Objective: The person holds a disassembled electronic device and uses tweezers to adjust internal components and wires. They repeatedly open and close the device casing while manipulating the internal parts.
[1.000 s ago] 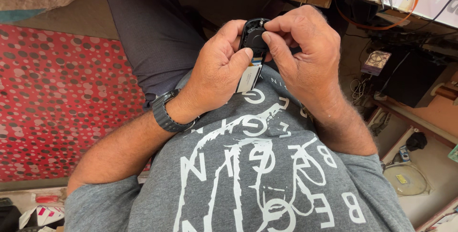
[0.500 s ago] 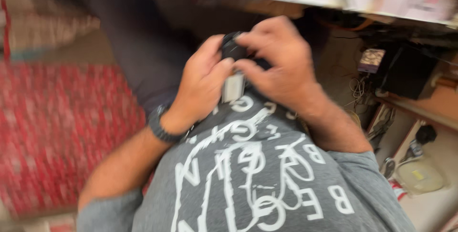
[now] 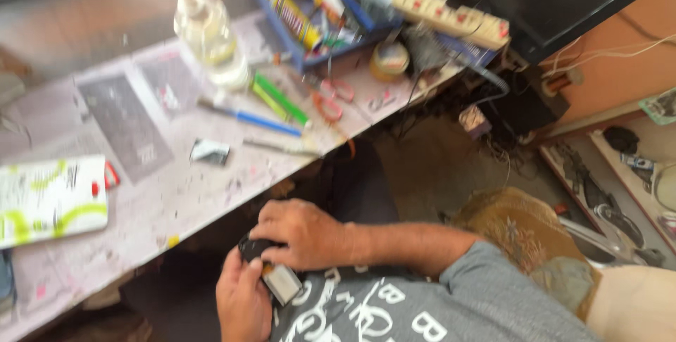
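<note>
Black device (image 3: pixel 271 271) still gripped, desk (image 3: pixel 232 173) now visible (cam tilted)

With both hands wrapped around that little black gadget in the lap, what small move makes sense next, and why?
Probably lifting the small black device up toward the worktable. Both the left hand and the right hand grip it low against the grey shirt, under the table edge, where the view is dim. The tools, such as the blue pen and scissors, lie up on the table.

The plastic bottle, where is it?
In the head view, the plastic bottle stands at the top left on the table, just left of the blue tray and above the green markers.
</note>
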